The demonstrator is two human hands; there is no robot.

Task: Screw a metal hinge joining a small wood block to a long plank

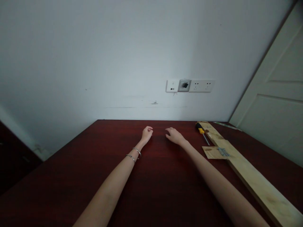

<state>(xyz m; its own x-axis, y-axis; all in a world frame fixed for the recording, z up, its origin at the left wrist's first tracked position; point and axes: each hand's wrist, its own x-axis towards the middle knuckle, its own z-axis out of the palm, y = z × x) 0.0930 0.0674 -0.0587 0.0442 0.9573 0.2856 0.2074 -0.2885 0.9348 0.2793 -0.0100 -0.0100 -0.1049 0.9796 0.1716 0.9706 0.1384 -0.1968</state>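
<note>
Dark red tabletop (156,179) under my arms, and as far as I can see I'm not gripping anything. Going by the board (258,183) for all of this. Both hands are left of it. My left hand (147,134) is the farther one, fingers curled in, palm hidden, so can't swear there's nothing tiny in it. Bangles (131,156) on that wrist. My right hand (175,136) is nearer, fingers loosely apart and pointing away from the board.

Key bit: the screwdriver (201,131) lies just left of the board's far end, so it's off to the right of my right hand, which points the other way. Its long axis runs roughly along the board, handle away from me, shaft slanting back my way.

What's in the way? Handle's snug by the board (can't tell if they touch), so that side looks cramped. Past the tip, a wood plate (210,153) sticks out from the board's left edge with silver bits (223,152) on it, probably screws. Right of the board's far end is a thin strip (227,126), then a door (279,104). Sockets (201,85) on the wall behind.
</note>
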